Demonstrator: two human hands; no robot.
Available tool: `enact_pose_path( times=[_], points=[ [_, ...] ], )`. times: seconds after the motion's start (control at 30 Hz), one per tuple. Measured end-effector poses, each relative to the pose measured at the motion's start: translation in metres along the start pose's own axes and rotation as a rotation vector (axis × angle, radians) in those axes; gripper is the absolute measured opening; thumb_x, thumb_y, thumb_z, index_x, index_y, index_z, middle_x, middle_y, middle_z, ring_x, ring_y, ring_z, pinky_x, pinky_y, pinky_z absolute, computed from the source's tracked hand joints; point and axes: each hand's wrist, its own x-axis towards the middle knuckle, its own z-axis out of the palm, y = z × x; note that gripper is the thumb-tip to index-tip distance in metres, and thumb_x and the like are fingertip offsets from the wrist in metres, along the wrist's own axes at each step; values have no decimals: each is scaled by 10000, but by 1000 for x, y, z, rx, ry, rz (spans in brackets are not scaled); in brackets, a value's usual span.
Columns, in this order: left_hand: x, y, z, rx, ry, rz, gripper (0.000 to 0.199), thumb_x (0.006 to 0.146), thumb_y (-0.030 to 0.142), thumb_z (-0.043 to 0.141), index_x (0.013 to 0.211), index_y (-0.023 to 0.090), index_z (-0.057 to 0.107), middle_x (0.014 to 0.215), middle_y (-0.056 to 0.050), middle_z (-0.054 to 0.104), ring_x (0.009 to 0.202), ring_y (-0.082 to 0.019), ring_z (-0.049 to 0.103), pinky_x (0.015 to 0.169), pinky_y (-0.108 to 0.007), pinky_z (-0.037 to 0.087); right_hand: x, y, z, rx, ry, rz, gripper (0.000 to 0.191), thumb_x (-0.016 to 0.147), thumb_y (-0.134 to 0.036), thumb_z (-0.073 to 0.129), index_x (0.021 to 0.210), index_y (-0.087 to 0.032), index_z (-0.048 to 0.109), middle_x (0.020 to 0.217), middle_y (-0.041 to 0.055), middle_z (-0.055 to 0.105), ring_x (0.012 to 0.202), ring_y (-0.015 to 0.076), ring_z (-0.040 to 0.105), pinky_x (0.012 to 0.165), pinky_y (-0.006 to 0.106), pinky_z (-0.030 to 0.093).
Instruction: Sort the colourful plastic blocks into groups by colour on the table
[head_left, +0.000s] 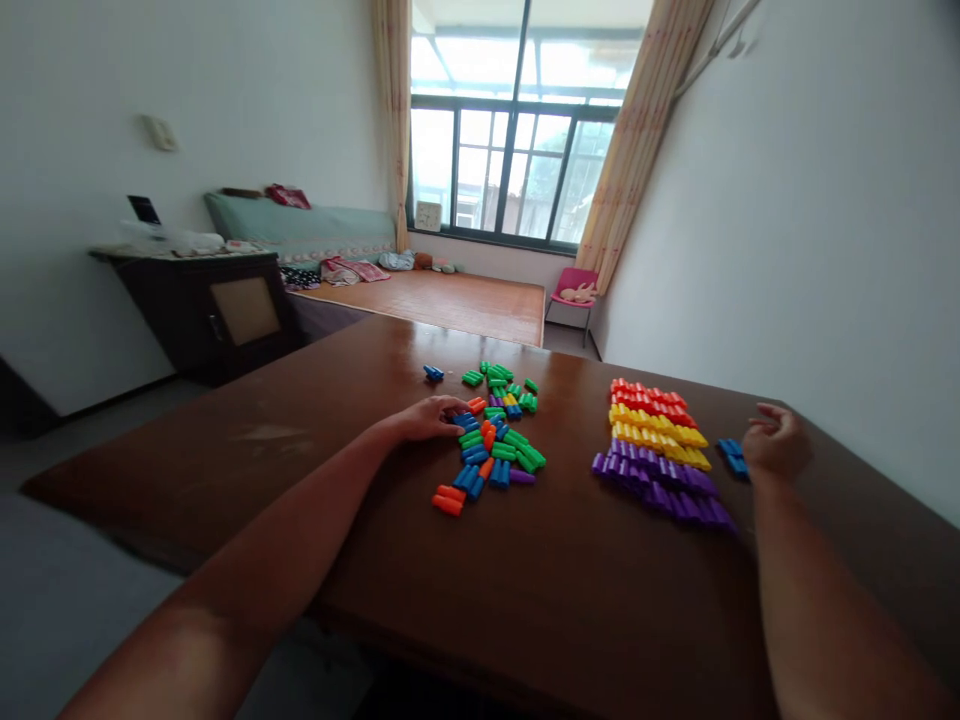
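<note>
My left hand (pixel 433 418) reaches to the left edge of a mixed heap of small tube-shaped plastic pieces. Its fingers are closed on a blue plastic piece (pixel 465 421); the fingertips are partly hidden. Green pieces (pixel 527 455), orange pieces (pixel 448 500) and more blue ones lie around it. My right hand (pixel 777 440) is at the table's right side, fingers loosely curled and apart, with nothing visible in them. Just left of it lie a few blue pieces (pixel 732 457). Beside those are rows of red pieces (pixel 649 399), yellow pieces (pixel 658 436) and purple pieces (pixel 664 484).
Everything lies on a brown, glossy table (pixel 570 580). A lone blue cluster (pixel 433 373) is beyond my left hand. Past the table stand a bed (pixel 450 300), a dark cabinet (pixel 187 310) and a pink chair (pixel 576 280) below the window.
</note>
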Motion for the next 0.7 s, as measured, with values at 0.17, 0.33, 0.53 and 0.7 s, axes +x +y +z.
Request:
enact_pose_path(
  times=[0.17, 0.33, 0.53, 0.7],
  points=[
    [0, 2, -3, 25, 49, -19, 585, 587, 431, 820, 1101, 178, 700, 884, -39, 645, 827, -200, 596, 710, -296, 484, -5, -81, 1, 142, -122, -162, 433, 768, -125, 382, 1090, -163, 669, 796, 101, 710, 721, 233, 648, 744, 370, 498],
    [6, 9, 5, -262, 108, 6, 529, 605, 389, 832, 1029, 140, 637, 841, -38, 648, 779, -177, 612, 688, -304, 491, -44, -184, -7, 500, -534, -234, 340, 829, -274, 497, 1131, -202, 637, 844, 63, 711, 720, 194, 664, 644, 313, 524],
    [9, 46, 24, -410, 212, 147, 476, 625, 353, 842, 962, 147, 577, 859, -27, 624, 767, -132, 603, 702, -272, 488, -140, -265, -14, 730, -1072, -414, 374, 829, -412, 622, 1174, -269, 610, 1056, 46, 713, 773, 189, 669, 683, 342, 556],
    [5, 68, 35, -430, 146, 189, 467, 629, 355, 834, 945, 151, 558, 855, -27, 626, 764, -140, 613, 675, -259, 495, -173, -279, -21, 792, -1141, -417, 335, 856, -413, 601, 1150, -255, 620, 928, 24, 715, 820, 194, 665, 722, 335, 546]
  ],
)
